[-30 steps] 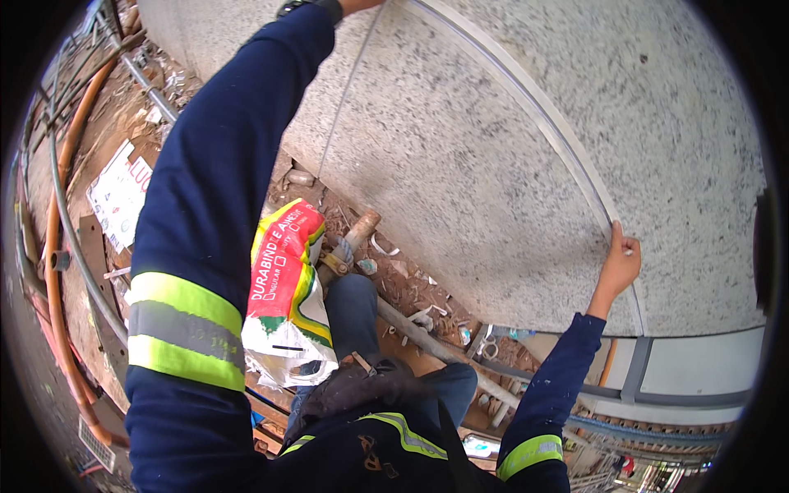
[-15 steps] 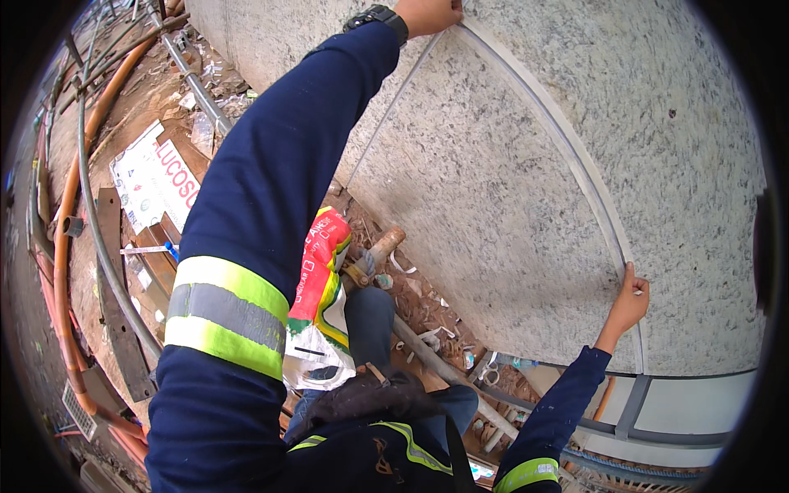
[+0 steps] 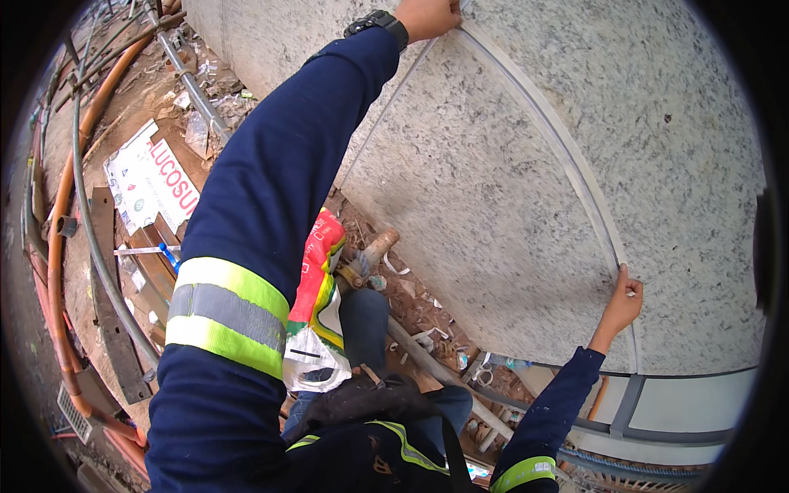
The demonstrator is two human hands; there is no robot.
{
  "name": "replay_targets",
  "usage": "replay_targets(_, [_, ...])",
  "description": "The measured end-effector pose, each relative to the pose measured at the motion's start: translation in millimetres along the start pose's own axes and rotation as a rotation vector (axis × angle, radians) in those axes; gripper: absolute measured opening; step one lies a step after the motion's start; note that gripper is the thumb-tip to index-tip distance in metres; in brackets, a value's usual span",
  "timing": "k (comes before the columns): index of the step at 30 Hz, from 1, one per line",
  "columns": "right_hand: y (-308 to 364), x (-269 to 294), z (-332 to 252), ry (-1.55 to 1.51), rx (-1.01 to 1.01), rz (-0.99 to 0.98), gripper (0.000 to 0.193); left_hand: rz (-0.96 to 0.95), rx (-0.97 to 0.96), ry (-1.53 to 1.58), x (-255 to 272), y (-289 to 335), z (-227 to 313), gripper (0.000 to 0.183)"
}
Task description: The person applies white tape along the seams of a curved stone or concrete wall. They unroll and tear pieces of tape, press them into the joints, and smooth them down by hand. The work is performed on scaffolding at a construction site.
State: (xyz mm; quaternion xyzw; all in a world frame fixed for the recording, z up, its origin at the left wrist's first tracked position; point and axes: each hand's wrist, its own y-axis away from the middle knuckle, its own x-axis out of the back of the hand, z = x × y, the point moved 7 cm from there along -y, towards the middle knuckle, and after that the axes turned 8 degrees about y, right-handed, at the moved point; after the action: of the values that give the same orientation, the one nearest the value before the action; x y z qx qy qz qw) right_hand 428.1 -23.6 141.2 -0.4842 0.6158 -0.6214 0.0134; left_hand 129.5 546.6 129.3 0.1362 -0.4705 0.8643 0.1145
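Note:
A pale, narrow strip of tape (image 3: 567, 152) runs along a grey joint in the speckled stone-look wall (image 3: 509, 197), bowed by the lens. At the strip's upper end, my left hand (image 3: 427, 18) is closed with its fingertips on it; the top of the picture cuts part of that hand off. My right hand (image 3: 618, 308) is at the lower end, fingers pinched together against the joint. Between my hands the strip stretches close along the wall. A second, thinner joint (image 3: 386, 108) slants down from near my left hand.
Below me are a red, yellow and white bag (image 3: 316, 329), a rusty scaffold pipe (image 3: 378, 246) and scattered scraps. On the left lie a printed white board (image 3: 152, 181), an orange pipe (image 3: 59, 271) and grey poles (image 3: 193, 82). Framed pale panels (image 3: 678, 403) border the wall's lower edge.
The view has shifted slightly, and my right hand appears a little further left and lower. Both hands keep their places at the strip's ends.

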Motion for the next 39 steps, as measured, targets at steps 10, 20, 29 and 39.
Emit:
replay_targets(10, [60.0, -39.4, -291.0, -0.052, 0.940, -0.302, 0.077, -0.055, 0.021, -0.069, 1.1, -5.1, -8.8, 0.022])
replay_targets(20, [33.5, -98.5, -379.2, 0.231, 1.154, -0.291, 0.088, -0.129, 0.086, -0.031, 9.4, 0.3, 9.7, 0.017])
replay_targets(29, [33.6, -106.9, -396.5, 0.307, 1.191, -0.252, 0.088, -0.124, 0.056, -0.016, 8.8, -0.1, 10.7, 0.018])
replay_targets(39, [32.2, -121.4, -422.5, 0.338, 1.158, -0.285, 0.081, 0.380, 0.261, 0.242, 27.0, 69.0, 22.0, 0.030])
